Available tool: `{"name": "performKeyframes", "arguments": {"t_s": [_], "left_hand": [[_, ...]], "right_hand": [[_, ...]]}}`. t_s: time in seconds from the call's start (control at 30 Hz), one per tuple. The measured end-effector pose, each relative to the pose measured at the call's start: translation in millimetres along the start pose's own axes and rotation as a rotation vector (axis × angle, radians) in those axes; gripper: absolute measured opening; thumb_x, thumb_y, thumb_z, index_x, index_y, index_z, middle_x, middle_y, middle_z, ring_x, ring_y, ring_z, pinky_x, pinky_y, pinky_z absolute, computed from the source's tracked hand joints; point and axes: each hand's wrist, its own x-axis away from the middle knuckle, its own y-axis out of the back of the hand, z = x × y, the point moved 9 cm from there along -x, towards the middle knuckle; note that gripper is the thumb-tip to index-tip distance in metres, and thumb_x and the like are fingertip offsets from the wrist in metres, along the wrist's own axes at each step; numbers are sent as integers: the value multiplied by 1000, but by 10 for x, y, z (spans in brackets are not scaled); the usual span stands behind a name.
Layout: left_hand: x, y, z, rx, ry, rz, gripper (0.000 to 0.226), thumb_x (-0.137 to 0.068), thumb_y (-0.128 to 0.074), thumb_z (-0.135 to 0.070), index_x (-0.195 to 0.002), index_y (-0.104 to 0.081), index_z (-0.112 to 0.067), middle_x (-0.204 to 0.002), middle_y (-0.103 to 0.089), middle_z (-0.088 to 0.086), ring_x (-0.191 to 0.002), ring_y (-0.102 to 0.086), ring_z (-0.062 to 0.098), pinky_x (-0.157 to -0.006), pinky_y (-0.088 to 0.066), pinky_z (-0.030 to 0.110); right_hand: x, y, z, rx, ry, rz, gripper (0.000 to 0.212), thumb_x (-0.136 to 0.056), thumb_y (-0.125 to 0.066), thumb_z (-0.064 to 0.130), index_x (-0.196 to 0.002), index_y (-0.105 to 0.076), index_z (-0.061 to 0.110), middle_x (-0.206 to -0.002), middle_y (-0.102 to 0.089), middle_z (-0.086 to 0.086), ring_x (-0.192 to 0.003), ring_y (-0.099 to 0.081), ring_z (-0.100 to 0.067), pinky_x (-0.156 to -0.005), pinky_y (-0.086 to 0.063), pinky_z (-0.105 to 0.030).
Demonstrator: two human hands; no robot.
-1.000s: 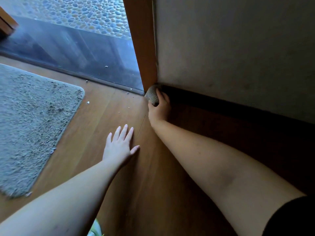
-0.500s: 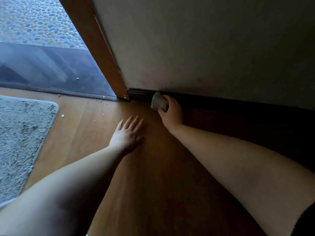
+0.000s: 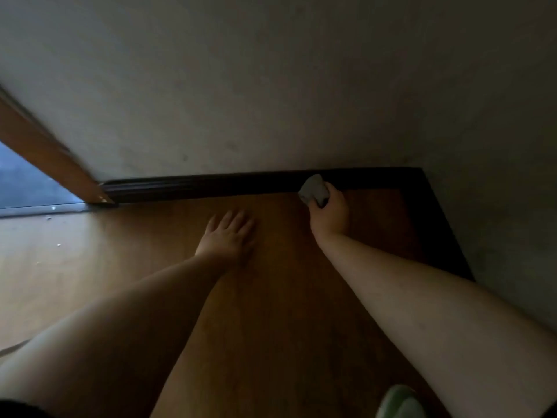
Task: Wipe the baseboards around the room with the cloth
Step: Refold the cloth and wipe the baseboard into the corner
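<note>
A dark baseboard point(image 3: 196, 185) runs along the foot of the pale wall and turns at a corner on the right. My right hand point(image 3: 330, 215) grips a small grey cloth point(image 3: 313, 190) and holds it against the baseboard, a short way left of that corner. On the wooden floor to the left, my left hand point(image 3: 227, 235) lies flat with its fingers spread, bearing on the boards.
A brown door frame point(image 3: 45, 152) slants down at the left, with glass point(image 3: 24, 185) behind it. A second stretch of baseboard point(image 3: 443, 224) runs toward me along the right wall. A pale green object point(image 3: 398, 402) shows at the bottom edge.
My right hand has slid the cloth to the right along the baseboard, away from the door frame toward the corner. My left hand followed to the right on the floor; the rug left the view.
</note>
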Motion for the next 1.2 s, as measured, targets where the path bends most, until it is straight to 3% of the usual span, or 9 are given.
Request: {"name": "performKeyframes", "arguments": {"t_s": [0.17,0.43,0.57,0.87,0.93,1.0,1.03,1.1,1.2], "left_hand": [[-184,90,-371,-21,-77,4,62,-103,-21,-55,-157,1,-34,-165,15,-1,-151,13,23,-121,1,46],[-253,-165,-405,-32,-116,85,67,-101,-22,-58,-154,15,-38,-162,24,-5,-150,17,23,-120,-3,55],[-275,-182,-420,-43,-127,64,67,-100,-22,-58,-152,17,-41,-161,24,-5,-150,17,25,-120,-6,57],[-302,-197,-441,-14,-100,96,65,-101,-24,-56,-153,13,-42,-163,21,-6,-150,18,24,-120,-1,57],[-309,-188,-445,-12,-108,96,65,-102,-24,-56,-154,12,-42,-163,21,-6,-150,18,25,-120,-2,57],[-314,-193,-440,-5,-109,90,65,-101,-23,-57,-154,11,-42,-163,20,-6,-150,17,25,-120,-3,57],[-314,-200,-441,-7,-107,90,65,-101,-23,-57,-154,12,-42,-163,20,-6,-150,17,25,-120,-3,58],[-300,-218,-463,-17,-99,102,65,-101,-21,-57,-153,15,-42,-163,22,-5,-150,19,25,-120,-3,58],[-255,-210,-493,-9,-70,106,64,-102,-19,-56,-153,17,-40,-162,24,-5,-149,21,26,-120,-2,58]], "right_hand": [[-398,830,-475,19,-110,-183,53,-96,-60,19,-146,-43,22,-143,-49,-5,-129,-48,-23,-106,-36,-31],[-924,1525,-805,13,-197,-289,51,-94,-62,18,-143,-49,17,-140,-54,-7,-128,-50,-24,-98,-34,-23],[-1133,1783,-873,127,-249,-298,39,-90,-64,19,-128,-61,12,-127,-62,-14,-117,-58,-29,-93,-45,-31],[-1303,1678,-813,114,-239,-217,33,-99,-47,18,-129,-58,10,-126,-61,-12,-114,-57,-28,-85,-42,-25],[-1270,1660,-728,37,-225,-295,33,-101,-44,13,-130,-56,6,-126,-58,-16,-103,-56,-29,-92,-44,-30],[-1165,1604,-750,-100,-277,-397,27,-103,-40,8,-120,-60,1,-111,-56,-13,-87,-48,-24,-88,-44,-29],[-1139,1513,-725,-4,-246,-357,23,-102,-42,9,-113,-62,4,-104,-56,-8,-86,-48,-21,-86,-42,-26],[-995,1204,-659,83,-175,-218,26,-99,-49,18,-122,-61,13,-108,-60,0,-99,-56,-18,-89,-42,-24],[-739,750,-542,9,-136,-135,43,-99,-55,18,-142,-49,23,-122,-54,7,-112,-49,-11,-98,-34,-20]]}}
